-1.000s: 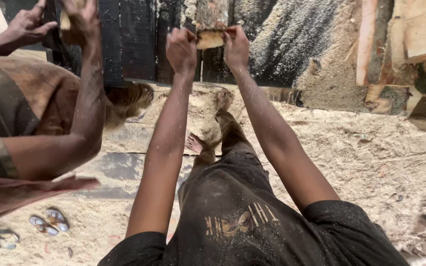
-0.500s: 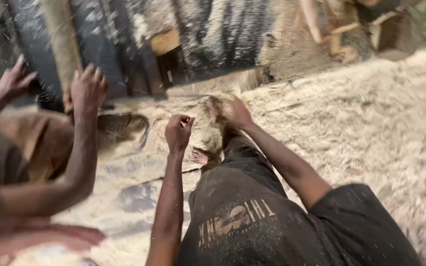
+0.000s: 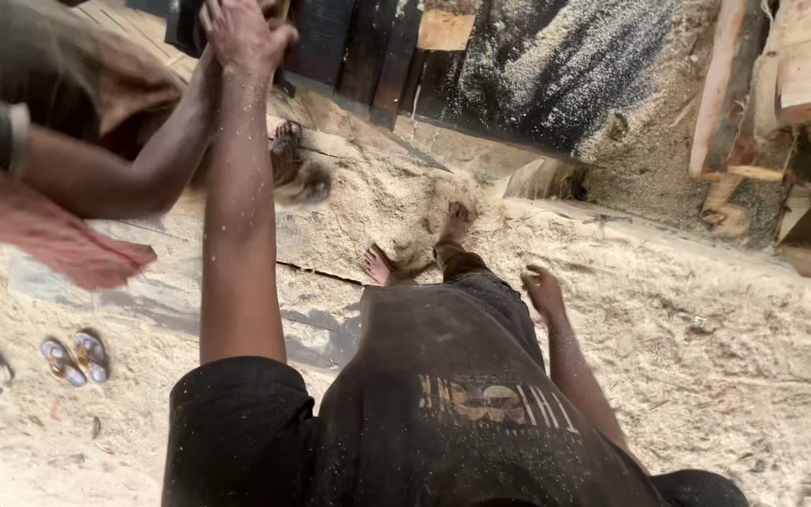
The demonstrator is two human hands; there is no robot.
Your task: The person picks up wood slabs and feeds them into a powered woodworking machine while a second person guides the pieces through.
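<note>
Sawdust ground [image 3: 725, 376] lies open at 3 to 5 o'clock; dark planks [image 3: 368, 47] wall off 12, and a co-worker's arm [image 3: 114, 174] crowds 10. The left hand [image 3: 241, 33] reaches straight up, gripping the planks' edge at 11. The right hand [image 3: 544, 289] hangs low, loosely curled, holding nothing.

Sandals [image 3: 75, 359] lie on sawdust-covered ground [image 3: 725, 338]; offcuts [image 3: 781, 84], perhaps wood, stacked.

Room around the left hand [image 3: 241, 33] is tight w/ a co-worker's arm [image 3: 124, 169] crowding just beside it and dark planks [image 3: 349, 52] ahead, while the right hand [image 3: 544, 289] hangs over open sawdust floor [image 3: 706, 376], stacked timber [image 3: 781, 84] well apart.
</note>
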